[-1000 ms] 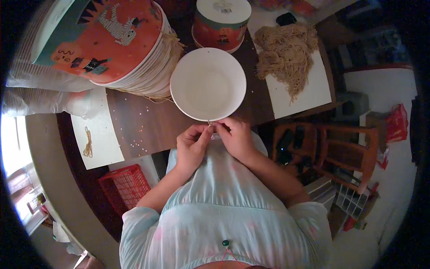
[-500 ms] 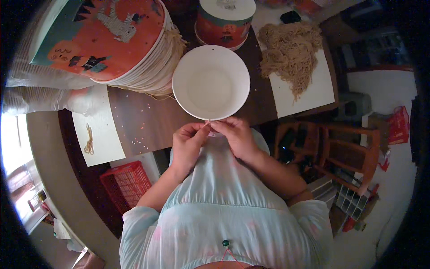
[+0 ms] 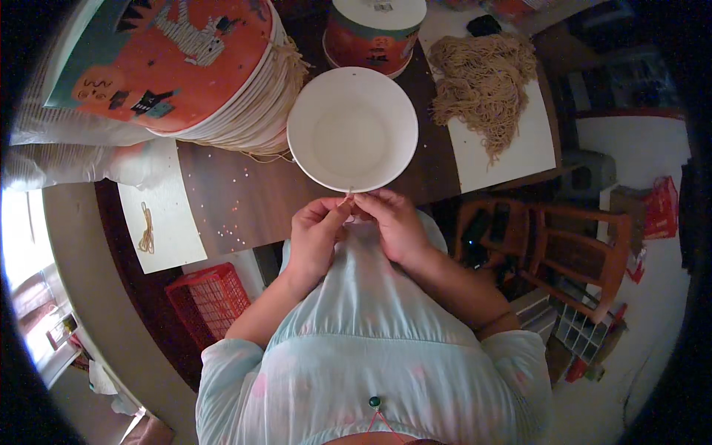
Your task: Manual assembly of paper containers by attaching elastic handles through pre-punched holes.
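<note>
A round white paper bucket (image 3: pixel 353 133) stands at the table's front edge, its open top facing me and nothing visible inside. At its near rim my left hand (image 3: pixel 314 231) pinches a thin pale cord (image 3: pixel 350 194) between thumb and fingers. My right hand (image 3: pixel 399 227) is closed in a pinch on the same cord, its fingertips almost touching the left ones. Most of the cord is hidden by the fingers. A small dark hole shows near the bucket's far rim.
Stacked buckets with orange printed sides (image 3: pixel 185 67) lean at the left, cords hanging along their rims. Another printed bucket (image 3: pixel 371 41) stands behind. Tan cords (image 3: pixel 486 85) lie heaped on a white board at right. A small cord bundle (image 3: pixel 147 228) lies left. A red crate (image 3: pixel 209 304) sits below.
Both hands have shifted slightly up toward the bucket, still pinching at its near rim. The bucket appears a little higher and further right in view.
</note>
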Tool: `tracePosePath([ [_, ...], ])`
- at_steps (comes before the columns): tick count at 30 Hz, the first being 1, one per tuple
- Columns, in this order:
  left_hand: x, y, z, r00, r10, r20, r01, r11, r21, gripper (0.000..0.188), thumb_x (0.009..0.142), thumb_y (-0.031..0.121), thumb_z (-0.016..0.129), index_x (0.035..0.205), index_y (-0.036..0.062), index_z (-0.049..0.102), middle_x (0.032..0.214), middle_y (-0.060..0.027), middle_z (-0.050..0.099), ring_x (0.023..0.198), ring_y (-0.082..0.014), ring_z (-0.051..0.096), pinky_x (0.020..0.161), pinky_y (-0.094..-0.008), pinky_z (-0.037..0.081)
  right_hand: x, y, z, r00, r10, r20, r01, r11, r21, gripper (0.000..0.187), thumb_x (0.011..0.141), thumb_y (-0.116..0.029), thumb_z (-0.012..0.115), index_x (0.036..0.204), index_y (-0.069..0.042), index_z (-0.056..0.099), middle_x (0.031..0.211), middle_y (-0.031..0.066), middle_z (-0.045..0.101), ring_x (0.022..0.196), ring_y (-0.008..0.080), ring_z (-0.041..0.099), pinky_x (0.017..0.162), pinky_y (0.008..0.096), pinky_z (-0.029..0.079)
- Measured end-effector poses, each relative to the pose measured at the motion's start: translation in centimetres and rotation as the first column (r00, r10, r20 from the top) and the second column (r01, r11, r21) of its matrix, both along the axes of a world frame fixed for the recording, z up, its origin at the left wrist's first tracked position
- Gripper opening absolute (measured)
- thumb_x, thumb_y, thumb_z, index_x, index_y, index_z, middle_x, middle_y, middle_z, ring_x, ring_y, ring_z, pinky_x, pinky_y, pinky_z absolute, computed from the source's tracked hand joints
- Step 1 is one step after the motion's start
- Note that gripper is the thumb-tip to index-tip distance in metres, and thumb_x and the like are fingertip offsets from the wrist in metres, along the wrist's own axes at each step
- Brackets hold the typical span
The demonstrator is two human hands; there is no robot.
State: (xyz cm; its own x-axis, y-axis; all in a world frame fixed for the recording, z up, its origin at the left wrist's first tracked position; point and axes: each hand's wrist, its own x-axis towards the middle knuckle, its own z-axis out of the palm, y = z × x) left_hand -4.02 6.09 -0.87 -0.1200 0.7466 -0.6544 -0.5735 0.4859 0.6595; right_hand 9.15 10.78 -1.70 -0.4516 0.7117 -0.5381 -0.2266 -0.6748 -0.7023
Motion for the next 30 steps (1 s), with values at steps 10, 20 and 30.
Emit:
tracePosePath([
  [10,0.0,-0.4,-1.2,0.998,0.029,-0.048,-0.021,0.987,0.157,0.007,0.086,0.007,0.058,0.089,0.001,0.061,0.079,-0.0034,0.064,0.068,-0.0059,0.056,0.056,-0.0177,0.04,0.5,-0.1,-0.3,0.992,-0.045,-0.115,0.028,0.989,-0.146,0.016,0.088,-0.016,0.055,0.098,-0.005,0.063,0.093,0.0026,0.063,0.085,0.0118,0.056,0.077,0.0258,0.042],
  [20,0.0,-0.7,0.1,0.745,0.056,-0.665,0.284,0.875,0.393,0.021,0.075,-0.004,0.065,0.093,0.0021,0.056,0.089,-0.004,0.06,0.06,-0.0057,0.051,0.05,-0.0178,0.039,0.1,-0.3,0.3,0.999,-0.035,-0.035,0.033,0.998,-0.055,0.02,0.086,-0.022,0.057,0.096,-0.006,0.065,0.091,0.0011,0.065,0.081,0.0112,0.058,0.074,0.0261,0.045],
  [30,0.5,-0.5,0.2,0.618,0.165,-0.769,0.258,0.881,0.396,0.023,0.072,-0.002,0.07,0.091,0.0038,0.058,0.09,-0.0072,0.059,0.058,-0.0082,0.052,0.046,-0.0208,0.04,0.1,-0.2,0.2,0.994,-0.087,-0.064,0.076,0.986,-0.151,0.014,0.087,-0.014,0.056,0.093,-0.004,0.064,0.086,0.0015,0.063,0.074,0.0085,0.052,0.068,0.0234,0.038],
])
